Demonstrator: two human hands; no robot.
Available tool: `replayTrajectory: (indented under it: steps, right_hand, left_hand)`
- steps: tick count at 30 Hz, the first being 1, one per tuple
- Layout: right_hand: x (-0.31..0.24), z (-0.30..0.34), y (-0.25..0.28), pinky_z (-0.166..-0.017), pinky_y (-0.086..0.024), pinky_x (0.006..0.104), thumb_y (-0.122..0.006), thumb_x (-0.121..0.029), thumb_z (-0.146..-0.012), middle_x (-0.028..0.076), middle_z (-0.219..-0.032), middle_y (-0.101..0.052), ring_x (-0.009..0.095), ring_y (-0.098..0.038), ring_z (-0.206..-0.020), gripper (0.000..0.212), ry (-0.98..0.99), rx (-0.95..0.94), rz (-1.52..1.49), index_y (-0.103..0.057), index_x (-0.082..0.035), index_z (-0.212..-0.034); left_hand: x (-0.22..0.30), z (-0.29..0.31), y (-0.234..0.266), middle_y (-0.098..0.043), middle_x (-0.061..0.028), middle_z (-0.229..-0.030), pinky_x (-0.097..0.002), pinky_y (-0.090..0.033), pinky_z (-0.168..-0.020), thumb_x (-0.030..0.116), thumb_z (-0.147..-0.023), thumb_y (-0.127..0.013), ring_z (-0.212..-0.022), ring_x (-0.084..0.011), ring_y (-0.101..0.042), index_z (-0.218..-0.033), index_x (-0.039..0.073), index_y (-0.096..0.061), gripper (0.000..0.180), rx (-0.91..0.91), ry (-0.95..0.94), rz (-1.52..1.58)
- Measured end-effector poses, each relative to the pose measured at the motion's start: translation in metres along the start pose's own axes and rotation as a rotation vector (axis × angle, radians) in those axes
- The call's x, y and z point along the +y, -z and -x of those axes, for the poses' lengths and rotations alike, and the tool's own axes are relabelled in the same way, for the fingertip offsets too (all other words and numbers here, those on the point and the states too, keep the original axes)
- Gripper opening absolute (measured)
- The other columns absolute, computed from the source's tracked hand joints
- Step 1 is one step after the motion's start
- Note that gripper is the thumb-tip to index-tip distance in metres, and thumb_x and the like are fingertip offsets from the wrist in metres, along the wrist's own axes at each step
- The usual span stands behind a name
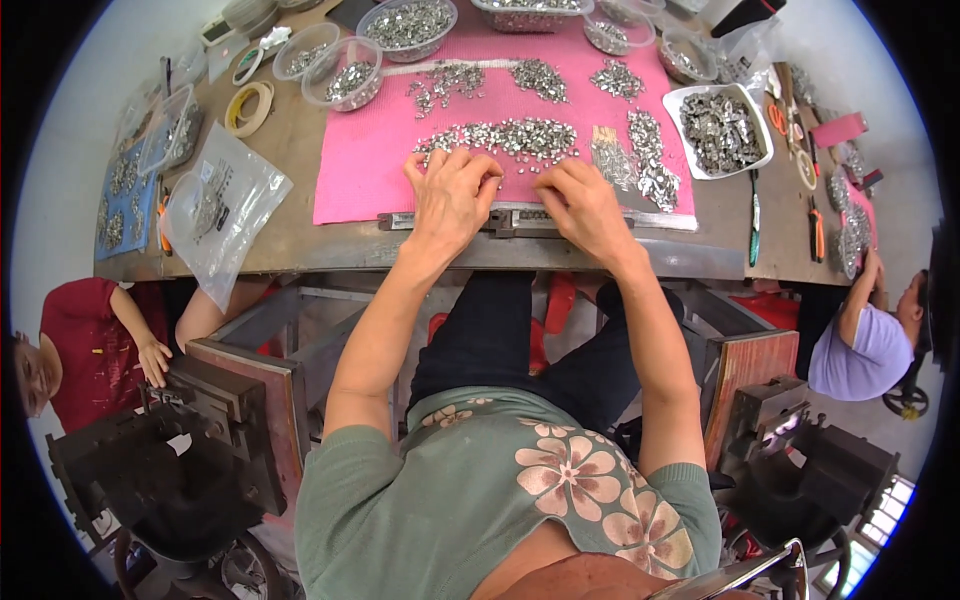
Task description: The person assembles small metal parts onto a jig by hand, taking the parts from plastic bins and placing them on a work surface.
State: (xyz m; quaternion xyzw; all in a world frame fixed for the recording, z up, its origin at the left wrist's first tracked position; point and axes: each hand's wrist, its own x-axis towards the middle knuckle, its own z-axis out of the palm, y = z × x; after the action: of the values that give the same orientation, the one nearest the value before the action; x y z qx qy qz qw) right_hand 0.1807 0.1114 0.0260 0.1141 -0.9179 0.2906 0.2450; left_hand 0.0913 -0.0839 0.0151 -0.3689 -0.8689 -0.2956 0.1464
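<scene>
At the workbench front edge: both hands set over the metal bar fixture.

Left hand and right hand flank the fixture's central block, fingers curled inward; whether a part is pinched cannot be told. The fixture lies lengthwise along the near edge of the pink mat, presumably to face the worker squarely. Loose small metal parts lie just beyond the fingertips, probably for short reach; separate heaps and the white tray likely keep part types apart.

No lettering can be read; the dark print on the clear plastic bag is too small.
</scene>
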Motion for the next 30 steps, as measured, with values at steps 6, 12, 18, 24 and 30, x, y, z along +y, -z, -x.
replayTrajectory:
  steps: [6, 12, 18, 24, 30]
  right_hand:
    - [-0.003, -0.017, -0.04, -0.081, -0.046, 0.0413, -0.071, -0.009, -0.085, 0.009, -0.088, -0.062, 0.029, -0.06, -0.089, 0.009, -0.028, 0.014, 0.142, -0.071, -0.005, -0.093]
    - [-0.002, -0.02, -0.044, -0.08, -0.044, 0.0407, -0.072, -0.01, -0.084, 0.01, -0.086, -0.06, 0.028, -0.059, -0.087, 0.008, 0.032, 0.007, 0.191, -0.07, -0.005, -0.09]
    - [0.002, -0.023, -0.044, -0.08, -0.044, 0.0406, -0.072, -0.01, -0.083, 0.009, -0.086, -0.06, 0.028, -0.061, -0.087, 0.008, -0.003, -0.014, 0.123, -0.068, -0.005, -0.089]
    - [-0.004, -0.026, -0.045, -0.079, -0.044, 0.0406, -0.071, -0.01, -0.083, 0.009, -0.083, -0.06, 0.028, -0.062, -0.085, 0.008, 0.023, -0.033, 0.155, -0.065, -0.005, -0.084]
    - [0.003, -0.021, -0.037, -0.078, -0.043, 0.0407, -0.07, -0.01, -0.084, 0.009, -0.081, -0.06, 0.027, -0.062, -0.081, 0.008, -0.005, -0.047, 0.098, -0.064, -0.005, -0.083]
  left_hand:
    - [-0.009, 0.0, -0.001, -0.065, 0.001, -0.084, -0.0493, -0.032, -0.098, 0.014, -0.084, -0.075, -0.089, -0.0202, -0.059, -0.094, 0.014, -0.073, 0.01, -0.01, 0.004, -0.008]
    - [-0.009, 0.001, 0.006, -0.064, 0.0007, -0.084, -0.0502, -0.031, -0.1, 0.013, -0.084, -0.075, -0.09, -0.0212, -0.059, -0.096, 0.013, -0.073, 0.013, -0.018, 0.018, 0.025]
    - [-0.007, 0.0, -0.002, -0.064, -0.0008, -0.089, -0.0502, -0.031, -0.1, 0.015, -0.084, -0.076, -0.091, -0.0225, -0.058, -0.096, 0.013, -0.072, 0.013, 0.004, 0.0, -0.017]
    - [-0.014, -0.002, -0.007, -0.064, -0.0011, -0.088, -0.0492, -0.032, -0.097, 0.015, -0.083, -0.075, -0.091, -0.0226, -0.058, -0.094, 0.012, -0.072, 0.011, 0.005, -0.007, 0.005]
    - [-0.013, -0.005, -0.009, -0.064, -0.0005, -0.087, -0.0486, -0.033, -0.098, 0.014, -0.083, -0.075, -0.09, -0.0217, -0.058, -0.091, 0.012, -0.072, 0.009, -0.031, 0.001, 0.066]
